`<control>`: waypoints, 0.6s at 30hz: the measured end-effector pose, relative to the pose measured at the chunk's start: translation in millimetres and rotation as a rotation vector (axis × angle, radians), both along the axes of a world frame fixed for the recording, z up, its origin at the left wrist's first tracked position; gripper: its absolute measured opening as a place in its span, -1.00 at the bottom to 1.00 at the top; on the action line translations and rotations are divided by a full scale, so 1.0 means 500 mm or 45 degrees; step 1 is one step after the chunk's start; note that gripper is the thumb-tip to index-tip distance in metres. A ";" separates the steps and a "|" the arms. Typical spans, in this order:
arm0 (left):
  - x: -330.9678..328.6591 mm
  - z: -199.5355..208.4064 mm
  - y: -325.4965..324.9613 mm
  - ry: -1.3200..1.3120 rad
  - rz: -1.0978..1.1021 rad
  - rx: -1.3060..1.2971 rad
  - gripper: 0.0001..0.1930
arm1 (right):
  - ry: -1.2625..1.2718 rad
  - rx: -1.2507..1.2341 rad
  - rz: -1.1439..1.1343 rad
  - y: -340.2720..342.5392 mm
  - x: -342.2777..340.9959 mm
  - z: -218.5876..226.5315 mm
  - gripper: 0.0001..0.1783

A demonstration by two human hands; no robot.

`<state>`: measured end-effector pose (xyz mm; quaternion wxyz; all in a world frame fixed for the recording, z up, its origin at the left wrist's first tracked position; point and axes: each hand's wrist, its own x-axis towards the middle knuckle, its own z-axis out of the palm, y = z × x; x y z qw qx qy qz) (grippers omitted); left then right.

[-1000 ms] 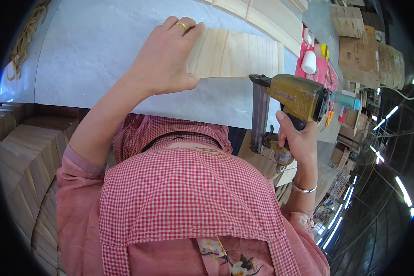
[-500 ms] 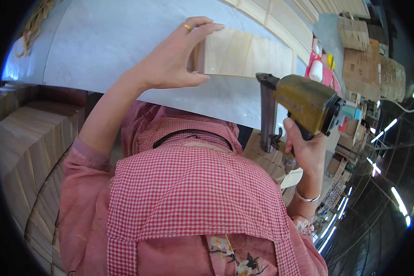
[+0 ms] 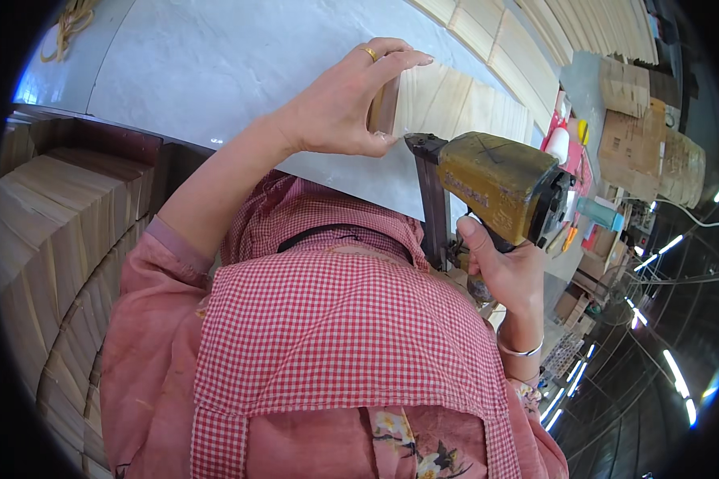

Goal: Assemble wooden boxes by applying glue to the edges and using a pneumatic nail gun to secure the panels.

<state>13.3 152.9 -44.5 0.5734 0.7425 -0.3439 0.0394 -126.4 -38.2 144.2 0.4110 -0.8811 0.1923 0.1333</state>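
My left hand (image 3: pixel 339 100) is closed around the left end of a pale wooden box-like piece (image 3: pixel 455 100), fingers at its far edge and thumb at its near edge. A darker end board (image 3: pixel 383 105) shows between thumb and fingers. My right hand (image 3: pixel 507 271) grips the handle of a yellow-brown pneumatic nail gun (image 3: pixel 495 180) with a dark magazine. Its nose is at the near edge of the piece, just right of my left thumb; whether it touches the wood I cannot tell.
Beneath the wooden piece is a pale marbled tabletop (image 3: pixel 192 56). Light wooden boards (image 3: pixel 495 48) line its far right. Stacked wood blocks (image 3: pixel 56 207) stand at the left. Cardboard boxes (image 3: pixel 627 136), a white bottle (image 3: pixel 558 145) and a teal container (image 3: pixel 601 214) are at the right.
The nail gun has moved left, bringing its nose close to my left thumb at the piece's near edge. My left hand and the wooden piece appear farther right in view.
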 end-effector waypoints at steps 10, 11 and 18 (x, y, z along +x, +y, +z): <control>-0.004 -0.004 -0.001 0.031 0.026 -0.019 0.04 | 0.136 -0.038 -0.215 0.030 -0.002 0.006 -0.55; -0.005 -0.005 -0.001 0.023 0.030 -0.025 0.05 | 0.100 -0.052 -0.164 0.025 -0.001 0.007 -0.55; -0.010 -0.012 -0.004 0.033 0.087 -0.049 0.13 | -0.216 -0.041 0.015 0.026 0.048 -0.008 -0.68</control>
